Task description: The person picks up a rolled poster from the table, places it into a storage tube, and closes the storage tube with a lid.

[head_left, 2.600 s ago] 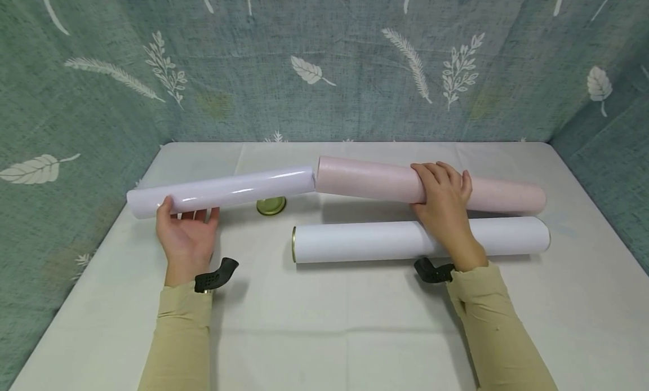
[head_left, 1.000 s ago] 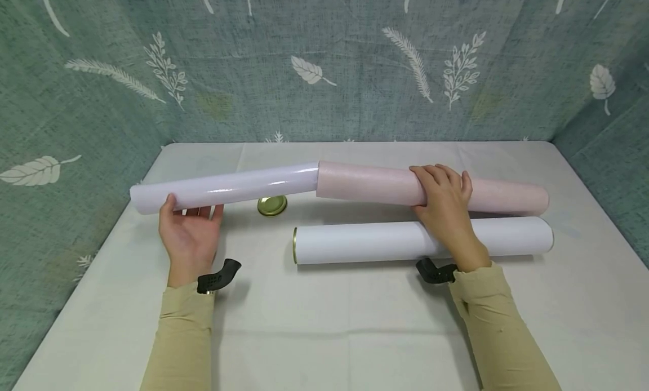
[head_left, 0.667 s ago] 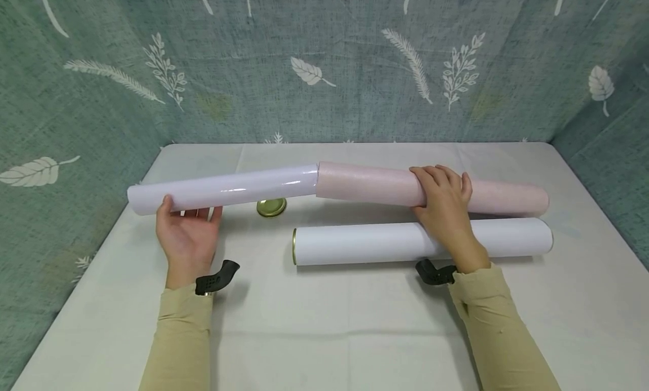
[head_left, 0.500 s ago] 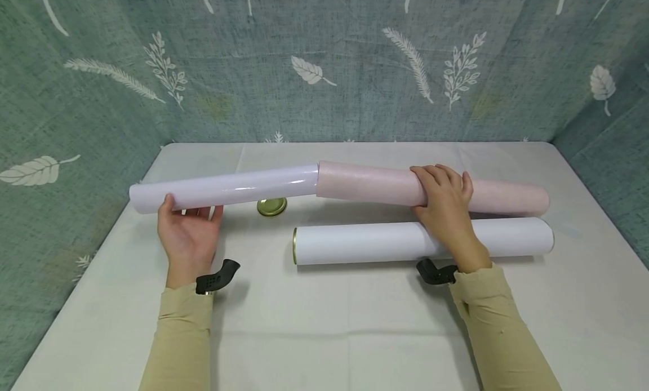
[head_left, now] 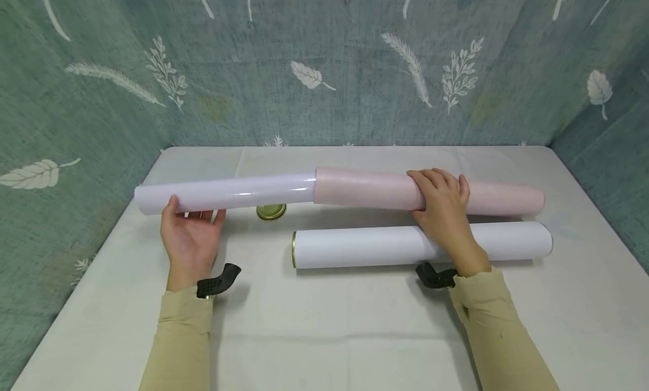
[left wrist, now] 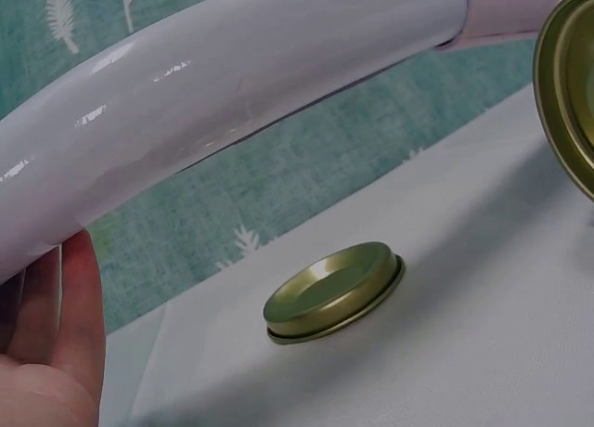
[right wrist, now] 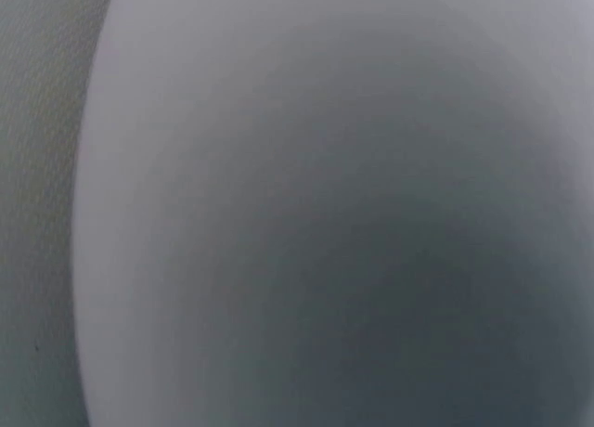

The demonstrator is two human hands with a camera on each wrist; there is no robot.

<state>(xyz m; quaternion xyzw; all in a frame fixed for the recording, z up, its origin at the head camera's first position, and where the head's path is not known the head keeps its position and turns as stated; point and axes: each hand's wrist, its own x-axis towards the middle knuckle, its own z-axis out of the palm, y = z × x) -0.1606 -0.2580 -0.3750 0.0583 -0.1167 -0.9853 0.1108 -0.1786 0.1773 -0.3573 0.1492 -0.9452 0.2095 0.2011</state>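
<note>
My left hand (head_left: 190, 244) holds a glossy white roll (head_left: 233, 192) near its left end, thumb in front and fingers beneath. The roll's right end sits in the left mouth of a pink tube (head_left: 365, 188), so its tip is hidden. From above, my right hand (head_left: 446, 210) grips the pink tube around its middle. In the left wrist view the glossy roll (left wrist: 241, 65) slants up to the pink tube (left wrist: 510, 9), and part of the left hand (left wrist: 56, 343) shows below it. A blurred pale surface (right wrist: 278, 167) fills most of the right wrist view.
A white tube (head_left: 365, 247) with gold-rimmed ends lies in front of the pink tube, under the right wrist. A gold lid (head_left: 271, 212) rests on the white-covered table (head_left: 284, 334) below the roll. Patterned green cloth (head_left: 324, 115) hangs behind the table.
The roll's right end was at the pink tube's rim; now it is inside the mouth. The roll has shifted slightly right and lies more level. Both hands keep their holds.
</note>
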